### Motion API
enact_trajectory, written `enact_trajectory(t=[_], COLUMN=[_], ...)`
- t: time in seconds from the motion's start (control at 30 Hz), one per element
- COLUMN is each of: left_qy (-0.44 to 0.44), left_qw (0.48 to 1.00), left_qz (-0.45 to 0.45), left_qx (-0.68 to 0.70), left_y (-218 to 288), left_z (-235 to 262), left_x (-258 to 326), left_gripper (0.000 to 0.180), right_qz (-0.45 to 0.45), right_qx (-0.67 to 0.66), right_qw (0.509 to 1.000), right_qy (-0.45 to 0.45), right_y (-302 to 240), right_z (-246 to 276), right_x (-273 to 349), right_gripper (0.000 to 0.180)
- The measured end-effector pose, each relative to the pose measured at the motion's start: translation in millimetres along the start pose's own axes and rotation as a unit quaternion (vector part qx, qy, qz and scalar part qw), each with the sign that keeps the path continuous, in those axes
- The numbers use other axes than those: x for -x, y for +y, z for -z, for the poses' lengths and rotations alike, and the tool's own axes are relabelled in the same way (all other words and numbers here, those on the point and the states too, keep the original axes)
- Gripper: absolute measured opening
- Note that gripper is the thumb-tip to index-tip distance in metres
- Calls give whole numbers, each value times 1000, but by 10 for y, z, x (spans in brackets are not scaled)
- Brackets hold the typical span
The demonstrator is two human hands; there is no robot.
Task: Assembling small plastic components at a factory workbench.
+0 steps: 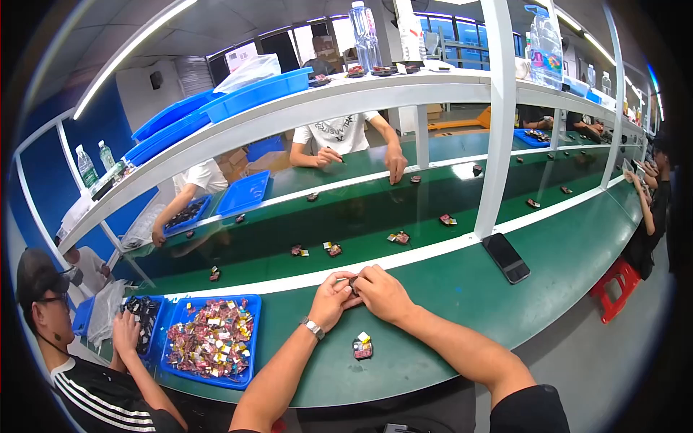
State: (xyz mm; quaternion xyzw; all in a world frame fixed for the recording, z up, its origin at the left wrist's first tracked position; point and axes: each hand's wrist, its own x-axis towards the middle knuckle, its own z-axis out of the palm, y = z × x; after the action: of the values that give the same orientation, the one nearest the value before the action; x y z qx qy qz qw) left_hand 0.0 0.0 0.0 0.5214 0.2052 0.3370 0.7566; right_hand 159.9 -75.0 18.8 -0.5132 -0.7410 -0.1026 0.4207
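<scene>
My left hand (330,297) and my right hand (384,294) meet above the green bench. Their fingers are closed together round a small dark part (354,286), mostly hidden by the fingertips. On the bench below my hands lies a small dark assembly (362,349) with red, yellow and white bits. To the left of my left forearm stands a blue tray (257,317) heaped with small pink, yellow and white pieces.
A black phone (507,257) lies right of my hands, beside a white post (495,137). Several small assemblies (398,237) sit on the green conveyor (361,216) beyond a white rail. A co-worker (94,375) sits at left by a tray of black parts; others work across.
</scene>
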Motion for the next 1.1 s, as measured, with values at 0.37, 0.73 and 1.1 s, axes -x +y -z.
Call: enact_trajectory(t=[0.37, 0.73, 1.1], left_qy=[15, 10, 5], left_qw=[1000, 1000, 1000], left_qz=[-7, -9, -12], left_qx=[-14, -1, 0], left_y=[12, 77, 42], left_z=[-107, -31, -1], left_x=[49, 50, 35], left_gripper=[22, 25, 26], right_qz=[-23, -100, -121], right_qx=[-59, -123, -143], right_qw=[997, 987, 982], right_qy=[-51, -22, 19], right_y=[80, 1, -12], right_z=[157, 89, -67], right_x=[19, -14, 52], right_gripper=[11, 10, 10])
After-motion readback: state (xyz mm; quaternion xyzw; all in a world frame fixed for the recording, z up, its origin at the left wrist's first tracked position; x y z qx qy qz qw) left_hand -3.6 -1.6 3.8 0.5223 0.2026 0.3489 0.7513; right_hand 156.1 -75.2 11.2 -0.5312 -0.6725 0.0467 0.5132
